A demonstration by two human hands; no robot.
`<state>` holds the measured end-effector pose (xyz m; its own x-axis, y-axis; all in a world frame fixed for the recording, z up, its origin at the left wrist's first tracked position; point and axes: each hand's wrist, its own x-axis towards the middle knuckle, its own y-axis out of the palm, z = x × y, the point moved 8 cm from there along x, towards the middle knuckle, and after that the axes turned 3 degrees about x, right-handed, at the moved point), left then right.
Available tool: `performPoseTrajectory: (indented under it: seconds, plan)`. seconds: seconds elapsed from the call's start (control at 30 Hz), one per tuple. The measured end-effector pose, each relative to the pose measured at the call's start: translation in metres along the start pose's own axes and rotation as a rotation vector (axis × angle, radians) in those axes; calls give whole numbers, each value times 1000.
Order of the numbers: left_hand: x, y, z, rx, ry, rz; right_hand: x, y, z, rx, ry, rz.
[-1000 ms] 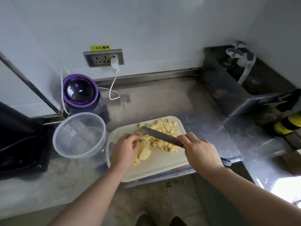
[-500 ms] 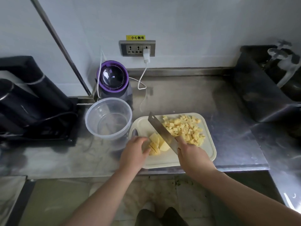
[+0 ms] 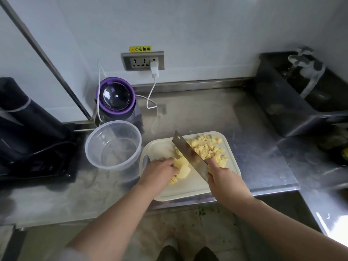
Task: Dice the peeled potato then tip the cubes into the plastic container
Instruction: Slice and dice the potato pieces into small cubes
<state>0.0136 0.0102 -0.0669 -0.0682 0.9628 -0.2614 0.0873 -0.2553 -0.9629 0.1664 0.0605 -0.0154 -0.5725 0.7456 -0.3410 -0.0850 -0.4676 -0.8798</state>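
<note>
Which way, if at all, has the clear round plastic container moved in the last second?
No. The clear round plastic container still sits beside the white cutting board's left end.

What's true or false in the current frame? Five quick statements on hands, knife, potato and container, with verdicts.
1. The plastic container is empty. True.
2. The left hand grips the knife. False: the right hand grips it, and the left holds the uncut potato chunks.
3. Diced cubes lie on the far right part of the cutting board. True.
4. The container stands right of the board. False: it stands left of it.
5. A white plug sits in the wall socket. True.
</note>
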Motion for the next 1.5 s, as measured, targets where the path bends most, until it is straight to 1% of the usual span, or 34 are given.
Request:
performPoseTrajectory:
  seconds: [0.07, 0.13, 0.2, 0.3, 0.4, 0.47, 0.57, 0.63, 0.87, 1.5]
  plan:
    - [0, 5, -9, 47, 91, 34, 1, 2, 2, -9, -3, -1]
    - [-2, 1, -11, -23, 105, 21, 2, 3, 4, -15, -5, 3]
    - [-5, -6, -3, -185, 30, -46, 3, 4, 6, -15, -8, 2]
    - [-15, -11, 23, -449, -133, -198, 3, 5, 10, -28, -28, 8]
    - [-32, -7, 51, -577, -323, -318, 3, 10, 17, -40, -56, 21]
    - [-44, 3, 59, -660, -432, -316, 2, 15, 24, -40, -81, 32]
    - [-52, 24, 56, -779, -518, -218, -3, 28, 37, -64, -129, 96]
    - [-53, 31, 50, -802, -541, -195, -7, 35, 44, -92, -158, 119]
    - [-54, 36, 45, -798, -620, -272, -13, 49, 50, -173, -181, 181]
    - [-52, 35, 41, -795, -588, -351, -13, 66, 58, -274, -211, 261]
